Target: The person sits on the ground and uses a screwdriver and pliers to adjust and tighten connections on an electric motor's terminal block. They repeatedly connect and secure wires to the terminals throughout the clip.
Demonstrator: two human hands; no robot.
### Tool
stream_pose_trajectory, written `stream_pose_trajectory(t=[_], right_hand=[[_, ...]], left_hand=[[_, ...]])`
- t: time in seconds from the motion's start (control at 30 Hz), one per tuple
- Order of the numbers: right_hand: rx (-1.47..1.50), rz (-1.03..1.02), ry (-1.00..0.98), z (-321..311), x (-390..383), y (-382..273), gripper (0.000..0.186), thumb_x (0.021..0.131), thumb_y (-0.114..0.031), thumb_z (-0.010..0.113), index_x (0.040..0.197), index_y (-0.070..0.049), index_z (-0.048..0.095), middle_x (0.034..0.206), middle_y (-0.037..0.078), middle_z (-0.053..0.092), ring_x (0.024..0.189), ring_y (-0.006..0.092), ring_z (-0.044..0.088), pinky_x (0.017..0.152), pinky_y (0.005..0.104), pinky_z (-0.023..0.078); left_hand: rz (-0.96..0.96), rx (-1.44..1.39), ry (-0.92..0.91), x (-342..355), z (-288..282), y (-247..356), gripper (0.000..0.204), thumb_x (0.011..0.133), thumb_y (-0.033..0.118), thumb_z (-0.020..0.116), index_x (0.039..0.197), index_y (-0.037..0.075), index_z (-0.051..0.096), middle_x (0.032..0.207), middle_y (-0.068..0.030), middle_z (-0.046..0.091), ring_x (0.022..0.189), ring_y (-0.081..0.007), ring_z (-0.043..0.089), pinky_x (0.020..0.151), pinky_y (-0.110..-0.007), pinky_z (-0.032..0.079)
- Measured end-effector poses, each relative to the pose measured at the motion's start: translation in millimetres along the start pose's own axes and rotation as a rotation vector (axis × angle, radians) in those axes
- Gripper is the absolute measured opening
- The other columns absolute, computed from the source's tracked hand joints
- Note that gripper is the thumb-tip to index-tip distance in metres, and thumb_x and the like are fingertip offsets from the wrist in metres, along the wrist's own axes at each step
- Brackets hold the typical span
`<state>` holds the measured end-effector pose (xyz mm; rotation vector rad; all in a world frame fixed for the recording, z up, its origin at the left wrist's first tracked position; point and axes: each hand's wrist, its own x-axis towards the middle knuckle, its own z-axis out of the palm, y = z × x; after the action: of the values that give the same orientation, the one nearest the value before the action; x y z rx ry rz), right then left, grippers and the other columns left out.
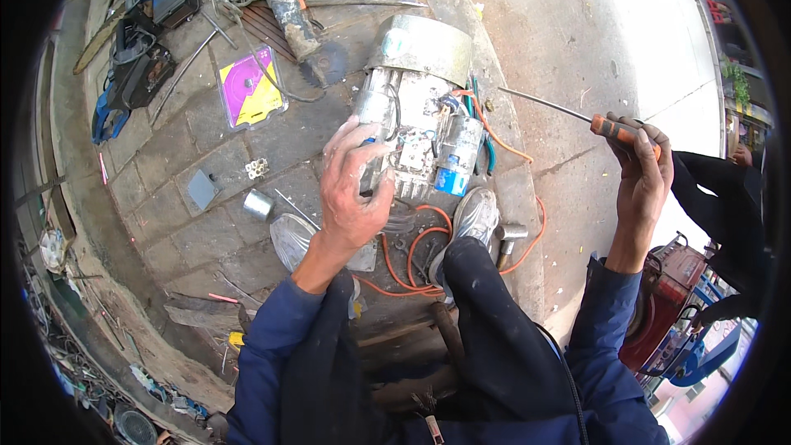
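Note:
A worn electric motor (416,144), with a pale metal cover (424,45) at its far end, stands on the paving in front of my feet. Along its right side sits a silver cylinder with a blue lower end (455,156). My left hand (350,189) grips the motor's left side, fingers curved over it and thumb apart. Held up to the right, my right hand (640,156) is closed round the orange and black handle of a screwdriver (606,125). Its long shaft points left toward the motor, with the tip apart from it.
An orange cord (412,259) loops near my shoes. Left lie a loose metal cylinder (259,203), a purple and yellow package (251,86) and a chainsaw (132,66). A dirty power tool (288,8) lies beyond. Another person in dark clothes (717,206) and a red machine (667,301) are right.

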<state>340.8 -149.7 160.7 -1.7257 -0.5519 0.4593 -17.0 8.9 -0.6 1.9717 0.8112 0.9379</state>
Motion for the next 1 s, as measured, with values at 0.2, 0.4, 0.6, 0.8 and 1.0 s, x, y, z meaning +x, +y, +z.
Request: stream_pose_trajectory(t=[0.2, 0.4, 0.6, 0.8, 1.0], right_hand=[[-0.257, 0.268, -0.066, 45.3, 32.7, 60.4, 0.013, 0.099, -0.011, 0.064, 0.106, -0.006, 0.073, 0.065, 0.004, 0.062, 0.040, 0.0125, 0.050, 0.034, 0.0306, 0.037], [-0.590, 0.385, -0.504, 124.5, 50.9, 127.4, 0.044, 0.108, -0.038, 0.065, 0.138, -0.007, 0.077, 0.082, 0.012, 0.069, 0.063, 0.0217, 0.064, 0.054, 0.0396, 0.049], [-0.681, -0.186, -0.600, 181.5, 116.0, 138.0, 0.068, 0.106, -0.060, 0.062, 0.140, -0.003, 0.074, 0.126, 0.031, 0.077, 0.119, 0.0495, 0.074, 0.105, 0.0528, 0.057], [-0.725, -0.193, -0.593, 210.3, 102.6, 148.4, 0.090, 0.102, -0.076, 0.059, 0.142, 0.004, 0.068, 0.127, 0.036, 0.075, 0.121, 0.0512, 0.072, 0.106, 0.0550, 0.056], [-0.738, -0.130, -0.600, 203.7, 97.7, 150.8, 0.090, 0.103, -0.076, 0.059, 0.126, 0.010, 0.070, 0.120, 0.038, 0.074, 0.116, 0.0527, 0.073, 0.101, 0.0564, 0.057]], left_hand=[[-0.226, 0.041, 0.008, -23.5, -9.9, 0.5, 0.064, 0.087, -0.004, 0.080, 0.146, 0.001, 0.056, 0.149, -0.0233, 0.059, 0.139, -0.0403, 0.060, 0.121, -0.049, 0.046], [-0.770, -0.238, -0.014, -54.7, -17.8, -10.6, 0.083, 0.093, 0.010, 0.084, 0.162, -0.003, 0.039, 0.155, -0.0210, 0.052, 0.144, -0.0311, 0.055, 0.124, -0.047, 0.044], [-1.272, -0.827, -0.081, -82.7, -16.1, -11.2, 0.082, 0.099, 0.026, 0.077, 0.166, 0.000, 0.038, 0.163, -0.0231, 0.048, 0.153, -0.0393, 0.048, 0.128, -0.053, 0.037], [-1.731, -1.274, 0.034, -90.5, -5.3, -35.9, 0.068, 0.113, 0.049, 0.053, 0.163, 0.005, 0.047, 0.163, -0.0212, 0.056, 0.148, -0.0444, 0.057, 0.123, -0.064, 0.045], [-1.758, -1.210, -0.098, -80.8, -3.4, -16.8, 0.068, 0.113, 0.052, 0.051, 0.163, 0.006, 0.048, 0.157, -0.0244, 0.063, 0.139, -0.0433, 0.066, 0.118, -0.055, 0.051]])
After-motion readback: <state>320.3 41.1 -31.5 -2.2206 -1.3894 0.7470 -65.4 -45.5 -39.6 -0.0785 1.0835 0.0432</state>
